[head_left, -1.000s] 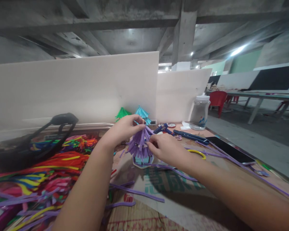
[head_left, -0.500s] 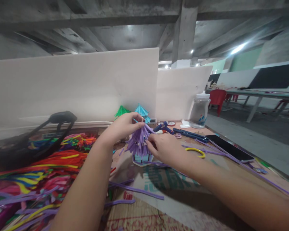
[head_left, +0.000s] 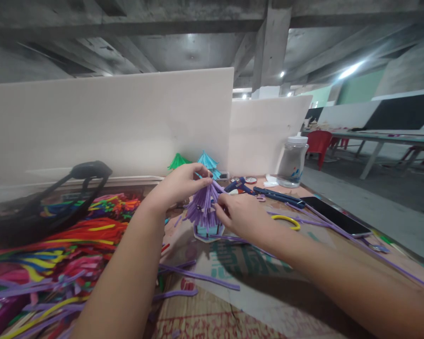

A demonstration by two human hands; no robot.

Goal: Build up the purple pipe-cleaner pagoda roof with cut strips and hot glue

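A small tiered pavilion model (head_left: 204, 209) covered in purple pipe cleaners stands on a light-blue base in front of me. My left hand (head_left: 194, 181) reaches over its peak, thumb and fingers pinched on the tip of the roof. My right hand (head_left: 238, 212) is at the model's right side, its fingers closed near the edge of the upper roof; a purple strand runs from the peak toward it. The fingertips partly hide what they pinch. Behind the model show a light-blue roof (head_left: 207, 164) and a green roof (head_left: 178, 161) of similar strands.
Bundles of coloured pipe cleaners (head_left: 88, 230) and a black strap (head_left: 88, 172) lie left. Rightward are a glue gun (head_left: 240, 185), a dark-blue utility knife (head_left: 279, 197), a phone (head_left: 334, 216), a yellow ring-shaped handle (head_left: 291, 221) and a clear jug (head_left: 292, 162). Loose purple strands (head_left: 212, 280) lie in front.
Both hands keep nearly the same position on the purple model. The view has shifted very slightly; nothing is visibly taken hold of or let go.
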